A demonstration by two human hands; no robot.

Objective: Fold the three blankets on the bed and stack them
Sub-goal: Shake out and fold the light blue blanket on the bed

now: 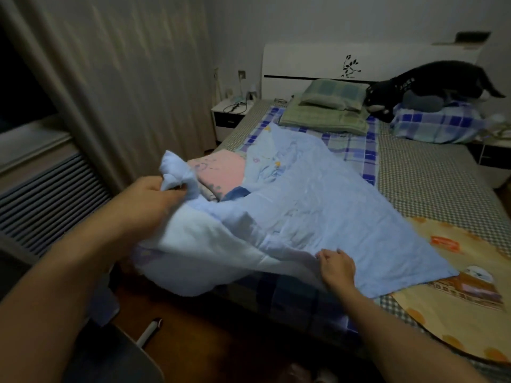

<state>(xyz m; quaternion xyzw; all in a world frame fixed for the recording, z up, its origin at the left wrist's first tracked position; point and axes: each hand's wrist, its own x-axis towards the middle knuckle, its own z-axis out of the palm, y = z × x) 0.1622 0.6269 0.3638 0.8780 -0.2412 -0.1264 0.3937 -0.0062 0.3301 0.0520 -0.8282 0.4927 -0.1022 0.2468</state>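
the light blue blanket [318,205] lies spread over the near half of the bed [431,183], its long axis running from the near left corner, where it hangs off the bed's edge, up and away toward the green pillow [331,96] by the headboard; its right corner points toward the near right, resting on the yellow patterned blanket [456,288]. the left hand [154,197] is raised at the bed's left side, fingers curled round a bunched corner of the blue blanket, lifting that corner clear of the mattress. the right hand [337,265] rests on the blanket's near edge with fingers bent down onto the cloth; whether it pinches the edge or only presses it i cannot tell. a pink blanket [221,172], folded flat, lies just beyond the lifted corner, partly tucked under the blue one. a black dog [431,81] stands on a blue checked pillow [437,125] at the far right.
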